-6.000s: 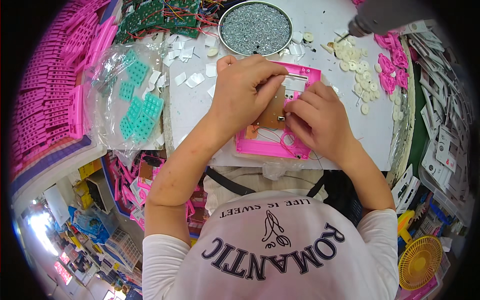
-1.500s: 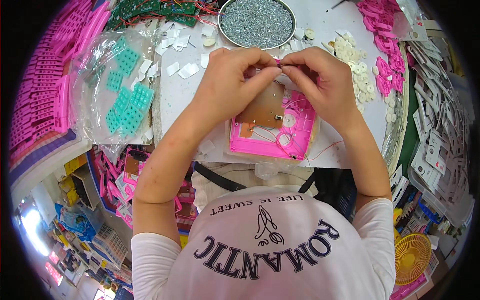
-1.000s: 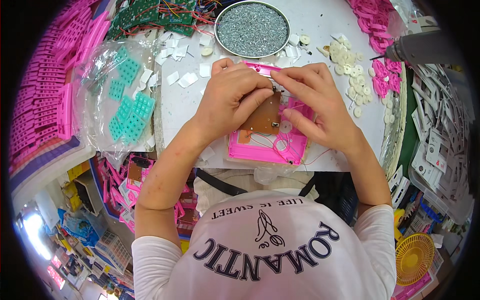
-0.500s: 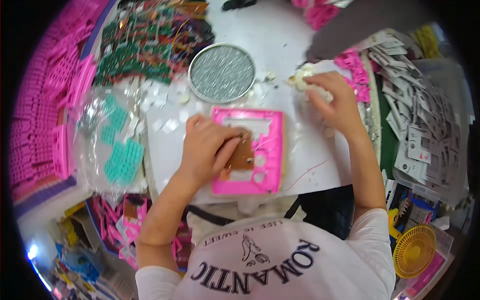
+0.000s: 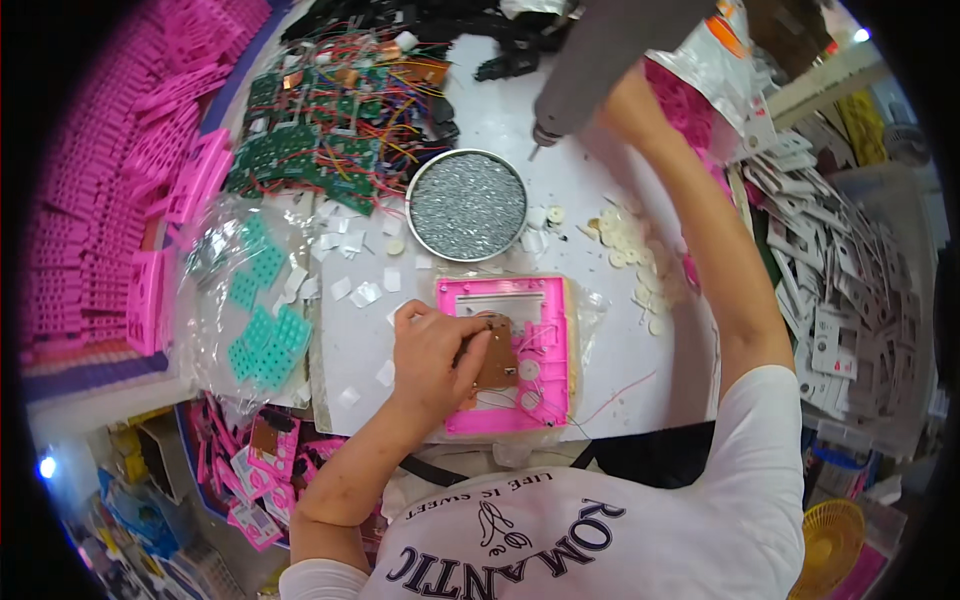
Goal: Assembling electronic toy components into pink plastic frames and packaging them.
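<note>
A pink plastic frame (image 5: 540, 310) lies flat on the white table in front of me. My left hand (image 5: 435, 355) rests on its left side and presses down a small brown circuit board (image 5: 497, 362) set in the frame. My right hand (image 5: 630, 95) is raised at the far side of the table and grips a grey electric screwdriver (image 5: 590, 60), its tip pointing down above the table beside a round tin. Thin red and white wires (image 5: 610, 395) trail from the frame's lower right.
A round tin of small screws (image 5: 467, 205) stands behind the frame. Small white discs (image 5: 625, 245) and white pads (image 5: 350, 290) are scattered around. Green circuit boards with wires (image 5: 330, 120) lie at the back, pink frames (image 5: 130, 200) stacked left, teal keypads (image 5: 265, 330) in a bag, white parts (image 5: 840, 310) right.
My right hand has left the frame and the white discs, reached to the far side and taken hold of the grey screwdriver. My left hand stays on the board.
</note>
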Demonstrator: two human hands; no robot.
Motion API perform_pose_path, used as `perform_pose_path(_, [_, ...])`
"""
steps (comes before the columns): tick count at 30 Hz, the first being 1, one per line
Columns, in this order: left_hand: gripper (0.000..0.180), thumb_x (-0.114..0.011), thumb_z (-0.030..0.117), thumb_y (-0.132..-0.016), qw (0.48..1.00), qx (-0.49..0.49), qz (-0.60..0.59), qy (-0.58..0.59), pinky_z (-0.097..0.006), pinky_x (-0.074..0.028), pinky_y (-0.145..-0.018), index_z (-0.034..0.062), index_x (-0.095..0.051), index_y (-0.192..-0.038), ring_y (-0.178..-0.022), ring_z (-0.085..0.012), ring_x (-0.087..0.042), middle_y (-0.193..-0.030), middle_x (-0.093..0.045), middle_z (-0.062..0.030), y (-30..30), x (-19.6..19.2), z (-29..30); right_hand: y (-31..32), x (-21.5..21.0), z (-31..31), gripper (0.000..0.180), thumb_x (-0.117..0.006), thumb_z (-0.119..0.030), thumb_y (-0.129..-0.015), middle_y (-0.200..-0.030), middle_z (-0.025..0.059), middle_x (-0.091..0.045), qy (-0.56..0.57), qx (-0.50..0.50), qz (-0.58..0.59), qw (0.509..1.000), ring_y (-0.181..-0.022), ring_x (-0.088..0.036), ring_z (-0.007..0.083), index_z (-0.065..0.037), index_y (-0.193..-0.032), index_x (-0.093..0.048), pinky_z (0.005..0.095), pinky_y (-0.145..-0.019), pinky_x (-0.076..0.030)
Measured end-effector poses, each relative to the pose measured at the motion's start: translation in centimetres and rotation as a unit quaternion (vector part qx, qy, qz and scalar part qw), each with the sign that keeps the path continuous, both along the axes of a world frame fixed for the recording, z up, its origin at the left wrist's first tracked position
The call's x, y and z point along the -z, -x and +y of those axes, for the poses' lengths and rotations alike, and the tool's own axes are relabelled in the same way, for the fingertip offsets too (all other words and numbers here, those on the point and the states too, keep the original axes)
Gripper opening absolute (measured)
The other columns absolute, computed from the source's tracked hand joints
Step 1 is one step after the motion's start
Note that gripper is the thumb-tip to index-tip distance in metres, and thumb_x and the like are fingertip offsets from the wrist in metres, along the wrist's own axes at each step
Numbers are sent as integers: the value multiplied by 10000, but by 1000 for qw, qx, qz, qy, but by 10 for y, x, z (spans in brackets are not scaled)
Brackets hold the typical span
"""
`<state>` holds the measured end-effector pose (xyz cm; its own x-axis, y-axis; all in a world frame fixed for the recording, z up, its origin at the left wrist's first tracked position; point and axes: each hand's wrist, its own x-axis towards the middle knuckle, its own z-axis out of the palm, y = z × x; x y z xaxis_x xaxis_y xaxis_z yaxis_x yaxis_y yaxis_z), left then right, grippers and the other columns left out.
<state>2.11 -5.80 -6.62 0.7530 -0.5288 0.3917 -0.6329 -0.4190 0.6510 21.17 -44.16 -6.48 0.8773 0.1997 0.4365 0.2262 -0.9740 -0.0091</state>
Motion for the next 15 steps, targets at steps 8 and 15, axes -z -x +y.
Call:
perform_pose_path(8, [131,-709,89,-808,999,29,-34,2,-429,-375,-897,102,-682,-935,-715,-222,-603,-777,-643,-14,-2,3,-3,-49,8,71,542,-675,-110,-788,-1278,106,-597,120,43,80,989,-1208,-529,361,-100,-1322,-580,448,-939,-513])
perform_pose_path(15, [98,-693,111,-844,999,35,-5,28,-391,-380,-850,107,-675,-940,-731,-221,-607,-808,-662,-33,-12,3,2,92,-23,28,416,-616,-140,-943,-1127,129,-673,-213,-72,10,974,-1015,-667,278,-63,-1348,-557,386,-909,-532])
